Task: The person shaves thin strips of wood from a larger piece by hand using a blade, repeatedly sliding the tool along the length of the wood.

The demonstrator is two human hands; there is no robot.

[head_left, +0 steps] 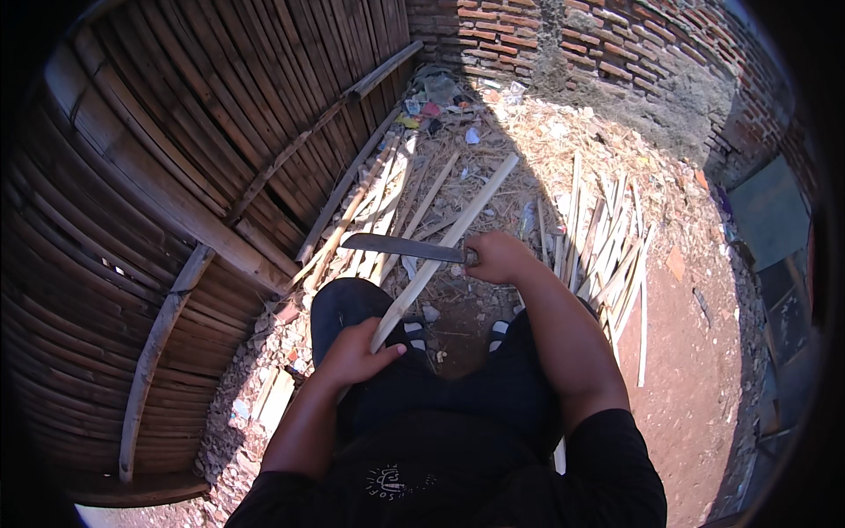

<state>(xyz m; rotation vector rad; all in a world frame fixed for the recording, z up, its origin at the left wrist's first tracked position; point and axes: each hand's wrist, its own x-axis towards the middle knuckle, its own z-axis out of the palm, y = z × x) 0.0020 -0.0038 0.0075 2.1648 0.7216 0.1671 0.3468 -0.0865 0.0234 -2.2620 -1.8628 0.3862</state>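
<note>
A long pale bamboo strip (475, 208) slants up and away from my lap toward the far right. My left hand (356, 354) is closed around its near end, beside my left knee. In my right hand (497, 258) is the handle of a machete (405, 248), gripped with the fingers wrapped round it. The dark, broad blade points left and lies across the strip at about its middle. From this angle I cannot tell whether the edge is cutting into the strip or only resting on it.
Split bamboo strips (607, 251) lie heaped on the right, and more poles (383, 207) lie on the left. A slatted bamboo wall (220, 106) rises close on the left. A brick wall (607, 44) stands behind littered ground. My sandalled feet (499, 330) are below the blade.
</note>
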